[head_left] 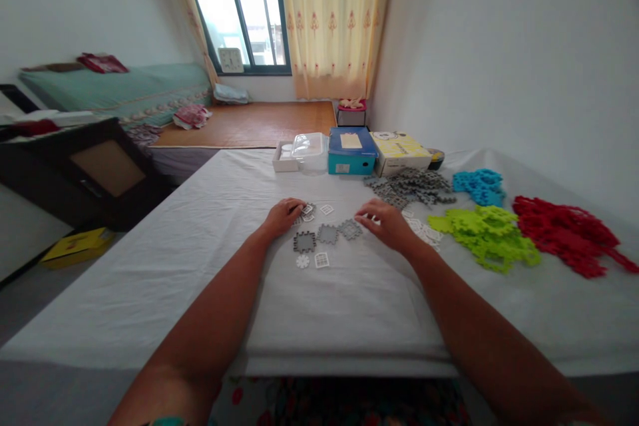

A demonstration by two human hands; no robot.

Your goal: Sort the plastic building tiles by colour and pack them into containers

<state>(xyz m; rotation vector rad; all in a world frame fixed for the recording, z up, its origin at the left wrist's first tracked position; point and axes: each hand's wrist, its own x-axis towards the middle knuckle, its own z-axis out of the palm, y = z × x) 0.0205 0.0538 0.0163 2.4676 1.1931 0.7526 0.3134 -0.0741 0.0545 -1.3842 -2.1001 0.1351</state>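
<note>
Head — left hand [284,215], right hand [384,221] by tiles [328,234], fingers' hold unclear — box lettering [401,148] blurred.

2 hands [283,216] [383,221] near grey pieces [328,234] on cloth [344,313]

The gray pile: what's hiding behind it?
Behind the gray pile are a yellow-and-white box and a dark object. The pile covers part of the box's bottom edge, so that's hidden.
</note>
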